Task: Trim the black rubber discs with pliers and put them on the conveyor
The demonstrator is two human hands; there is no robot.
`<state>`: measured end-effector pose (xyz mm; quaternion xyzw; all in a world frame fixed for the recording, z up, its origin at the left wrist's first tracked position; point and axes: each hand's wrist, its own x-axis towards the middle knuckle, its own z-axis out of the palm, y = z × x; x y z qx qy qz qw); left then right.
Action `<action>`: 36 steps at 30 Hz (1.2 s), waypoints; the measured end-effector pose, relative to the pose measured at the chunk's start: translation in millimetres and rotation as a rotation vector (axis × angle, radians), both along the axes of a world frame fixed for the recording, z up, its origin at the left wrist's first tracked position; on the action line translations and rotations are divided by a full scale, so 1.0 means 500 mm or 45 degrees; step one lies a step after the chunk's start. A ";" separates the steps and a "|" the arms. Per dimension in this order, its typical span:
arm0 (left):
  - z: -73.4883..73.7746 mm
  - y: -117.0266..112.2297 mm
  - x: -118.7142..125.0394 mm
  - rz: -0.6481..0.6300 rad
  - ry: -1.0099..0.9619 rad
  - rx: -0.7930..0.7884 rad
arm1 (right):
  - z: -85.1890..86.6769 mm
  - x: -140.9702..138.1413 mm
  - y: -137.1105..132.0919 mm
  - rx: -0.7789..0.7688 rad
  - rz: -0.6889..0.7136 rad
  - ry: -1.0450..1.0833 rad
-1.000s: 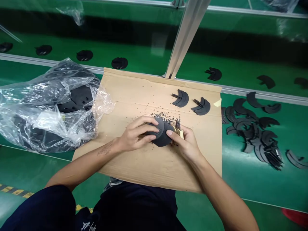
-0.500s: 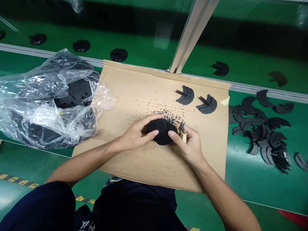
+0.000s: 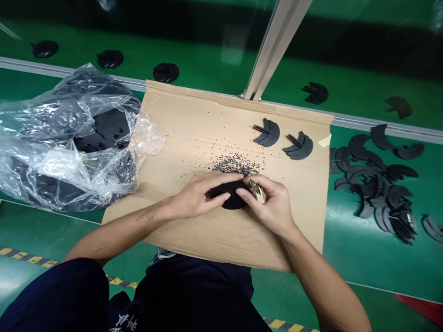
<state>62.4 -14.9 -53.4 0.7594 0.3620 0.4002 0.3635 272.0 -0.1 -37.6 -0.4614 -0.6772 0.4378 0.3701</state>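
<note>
A flat, rounded black plastic part [image 3: 229, 199] is held between both hands, low over a cardboard sheet [image 3: 194, 237]. My left hand [image 3: 197, 196] grips its left side, thumb on the near face and fingers along the far edge. My right hand [image 3: 272, 200] keeps a pair of small cutters [image 3: 256, 190] with cream handles in its palm, while its thumb and fingertips press on the part's right side. Tiny black scraps [image 3: 237, 163] lie scattered just beyond the hands. The fingers hide some of the part's outline.
Two black crescent parts with stems [image 3: 268, 133] rest at the sheet's far right. A heap of black crescent pieces [image 3: 380, 184] is on the green table to the right. At left sits a clear plastic bag [image 3: 69, 138] of black parts. A metal post [image 3: 266, 55] rises behind.
Two overlapping rounded shapes showed in the hands before; now a single tilted outline shows. The right hand has shifted slightly left, and the cutters have turned in it.
</note>
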 end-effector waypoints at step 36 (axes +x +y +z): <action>0.008 0.010 -0.002 0.160 -0.200 0.292 | -0.024 -0.002 -0.010 0.569 0.186 -0.031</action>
